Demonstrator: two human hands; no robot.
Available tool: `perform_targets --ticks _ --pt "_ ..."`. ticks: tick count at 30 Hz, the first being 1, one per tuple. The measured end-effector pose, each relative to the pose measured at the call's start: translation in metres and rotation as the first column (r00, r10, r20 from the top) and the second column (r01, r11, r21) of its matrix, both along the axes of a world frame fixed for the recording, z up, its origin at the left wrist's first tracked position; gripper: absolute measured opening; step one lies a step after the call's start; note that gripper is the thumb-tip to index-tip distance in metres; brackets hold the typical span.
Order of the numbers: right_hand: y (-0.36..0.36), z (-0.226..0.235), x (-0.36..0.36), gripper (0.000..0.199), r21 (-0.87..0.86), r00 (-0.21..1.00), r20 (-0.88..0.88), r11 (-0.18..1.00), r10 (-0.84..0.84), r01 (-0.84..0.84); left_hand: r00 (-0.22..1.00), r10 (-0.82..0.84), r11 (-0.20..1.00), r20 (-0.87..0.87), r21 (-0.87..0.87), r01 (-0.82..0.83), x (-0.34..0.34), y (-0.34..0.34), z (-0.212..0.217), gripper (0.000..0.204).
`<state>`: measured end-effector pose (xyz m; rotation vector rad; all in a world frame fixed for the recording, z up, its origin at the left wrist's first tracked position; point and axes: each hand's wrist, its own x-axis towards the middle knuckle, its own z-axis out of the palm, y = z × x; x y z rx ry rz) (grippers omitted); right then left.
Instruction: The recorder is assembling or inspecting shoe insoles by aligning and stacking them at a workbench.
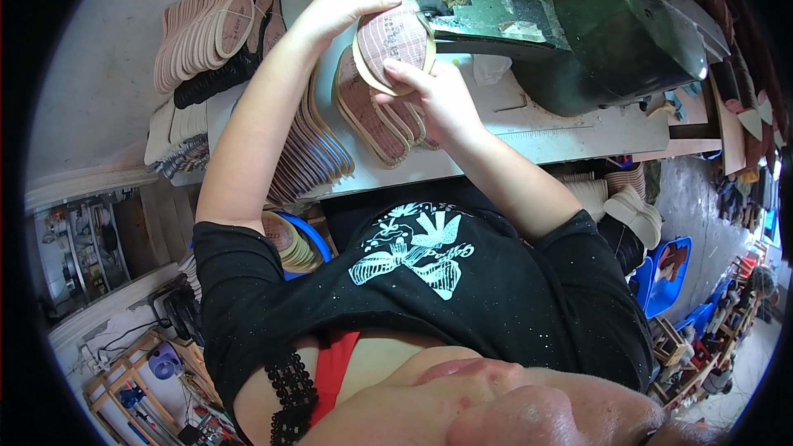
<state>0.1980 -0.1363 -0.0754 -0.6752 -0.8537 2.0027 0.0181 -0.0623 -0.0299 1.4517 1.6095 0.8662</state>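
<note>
An insole (395, 35) is held above the desk (529, 128) at the machine (611, 25), the left hand (339, 10) closed on its top edge and the right hand (434, 95) pinching its lower edge, fingers (395, 68) shut. Fingers so near the machine's arm could be caught. The stack (376, 116) below could be knocked over. A blue tub (307, 235) holds more insoles.

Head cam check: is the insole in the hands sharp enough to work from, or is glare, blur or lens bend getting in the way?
Head view: the insole between left hand and right hand is sharp and evenly lit; slight sheen on the green machine; table edge bows from fisheye; corners black.
</note>
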Motion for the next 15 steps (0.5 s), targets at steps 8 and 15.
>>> perform_targets --ticks 8,15 --pt "0.01 0.012 -0.011 0.029 0.024 0.996 -0.023 0.996 -0.087 0.088 0.809 -0.568 0.823 -0.149 -0.113 0.557 -0.032 0.036 0.001 0.05" --pt "0.013 0.01 -0.002 0.037 0.094 0.992 -0.104 0.992 -0.07 0.08 0.852 -0.489 0.862 -0.186 -0.255 0.439 -0.024 0.024 0.024 0.041"
